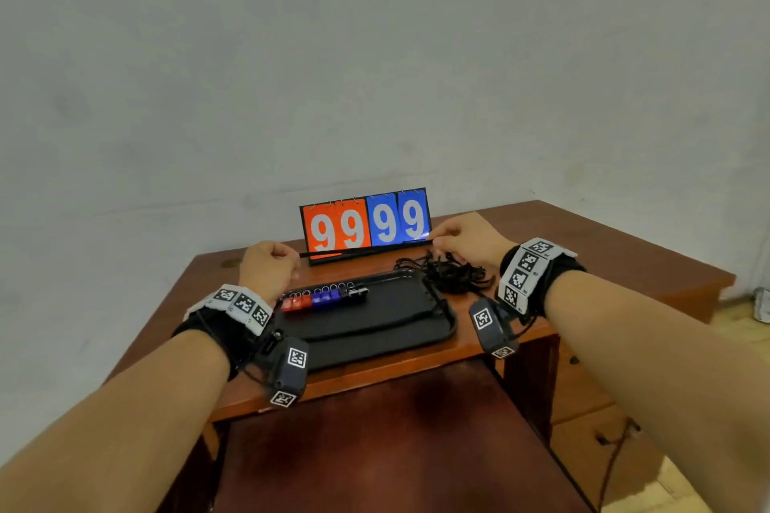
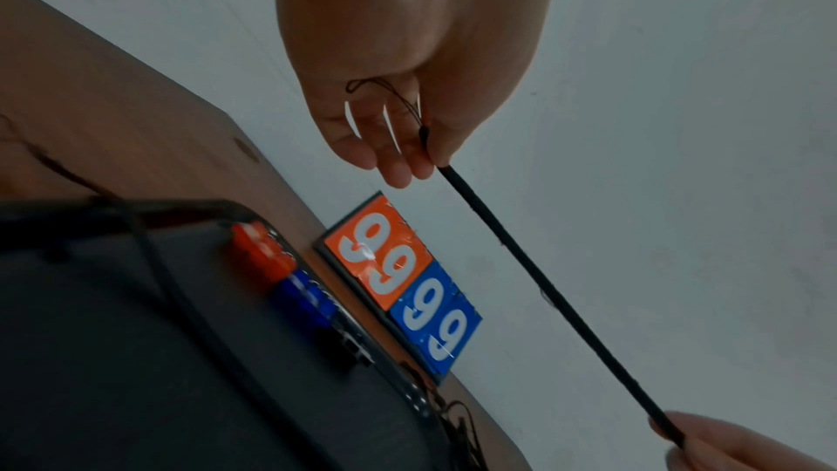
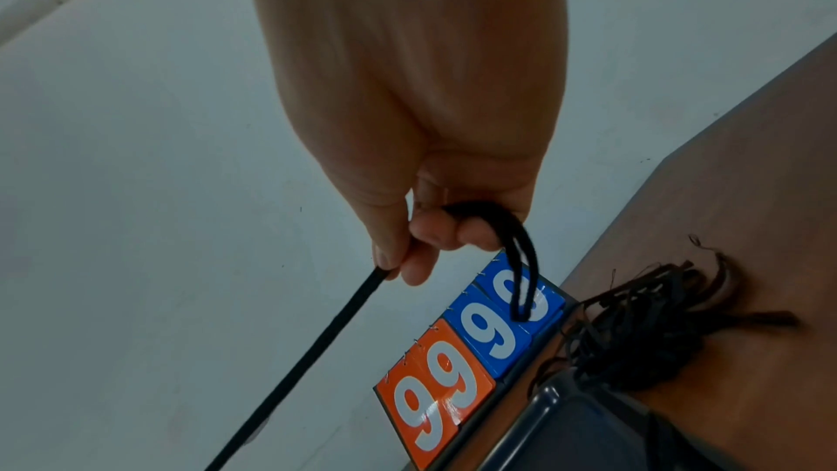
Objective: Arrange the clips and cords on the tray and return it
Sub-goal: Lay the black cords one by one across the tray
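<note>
Left hand [image 1: 266, 269] and right hand [image 1: 468, 239] each pinching one end of taut cord [image 1: 366, 248], above tray [image 1: 375, 329], clips [image 1: 323, 296] in row.

Matt black woven cord [image 2: 548, 290] between the hands. Below them, a matt plastic tray [image 1: 375, 325] on a polished wooden desk [image 1: 583, 237]. Beyond, glossy scoreboard cards [image 1: 366, 223].

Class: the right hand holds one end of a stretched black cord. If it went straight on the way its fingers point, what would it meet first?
Probably the scoreboard: the right hand points at its blue cards, just beyond the fingertips. Depth is unclear, so it might pass just above.
</note>
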